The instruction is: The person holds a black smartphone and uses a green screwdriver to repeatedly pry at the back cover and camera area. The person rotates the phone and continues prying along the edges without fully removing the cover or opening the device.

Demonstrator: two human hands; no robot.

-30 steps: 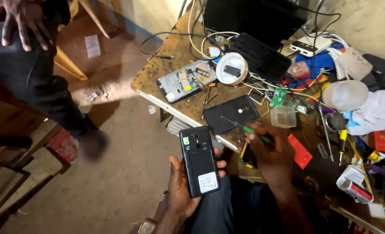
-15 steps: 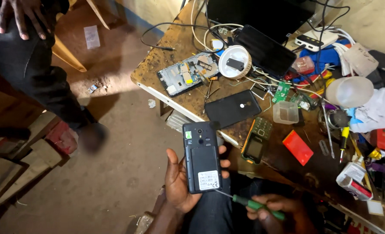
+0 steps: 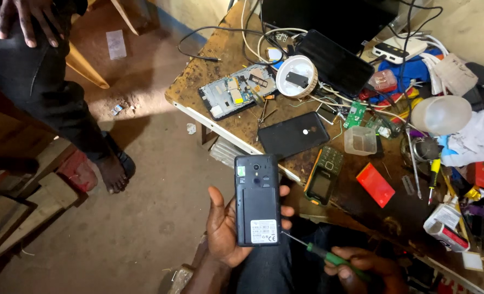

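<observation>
The left hand [image 3: 228,231] cradles a dark grey slab-shaped phone with its back cover off [image 3: 257,199], gripped by the edges between thumb and fingers so the whole rear face lies open to view and to the tool. It is held low and near, over the person's lap, just off the near edge of the scarred wooden workbench [image 3: 209,76]. The right hand [image 3: 361,267] is clenched around a green-handled screwdriver with a thin steel shaft [image 3: 321,253], and the tip points at the phone's lower right corner – very close, though I cannot tell if it touches.

The phone's back is matt, with a camera lens and small openings near the top, a green sticker at its upper left and a white label low down. Its likely cover, a black flat plastic panel [image 3: 292,134], lies on the bench just beyond, beside a small dark keypad phone with orange trim [image 3: 323,174] and a red flat card-like piece [image 3: 375,185]. Further off sits a stripped phone frame with exposed circuit parts [image 3: 236,95] – amid tangled wires. At the far left another person's hand [image 3: 21,16] rests on a dark trouser leg
</observation>
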